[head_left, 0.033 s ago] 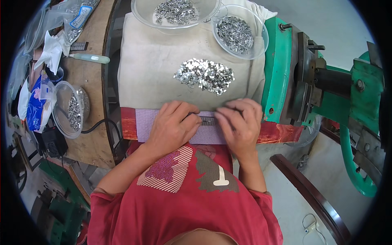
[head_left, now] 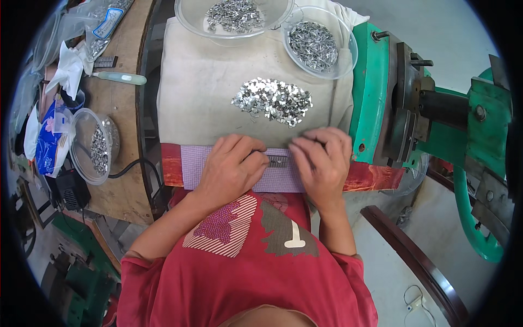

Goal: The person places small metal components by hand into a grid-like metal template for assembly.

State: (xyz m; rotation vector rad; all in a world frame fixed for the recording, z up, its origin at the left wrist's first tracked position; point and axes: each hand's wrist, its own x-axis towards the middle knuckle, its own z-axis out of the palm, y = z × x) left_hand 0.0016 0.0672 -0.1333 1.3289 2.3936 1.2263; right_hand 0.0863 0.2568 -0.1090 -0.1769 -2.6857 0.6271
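A small dark grey metal strip with a row of slots or segments (head_left: 279,161) lies on a purple checked cloth (head_left: 196,163) in front of me. My left hand (head_left: 235,166) is closed at the strip's left end, thumb and fingers pressing on it. Just right of the strip is my right hand (head_left: 325,163), its fingers curled and thumb close to the forefinger. Anything between those fingertips is too small to make out. Beyond my hands, a pile of small shiny metal pieces (head_left: 275,102) rests on a beige cloth (head_left: 190,92).
Two clear tubs of metal parts, one (head_left: 234,34) behind the other (head_left: 318,73), stand at the back. On the left, a wooden bench (head_left: 122,163) holds another tub (head_left: 90,174), a pale-handled tool (head_left: 122,77) and bags. A green machine (head_left: 366,109) borders the right.
My right hand has shifted slightly right and away from me, uncovering a little more of the strip's right end. The left hand has stayed in place.
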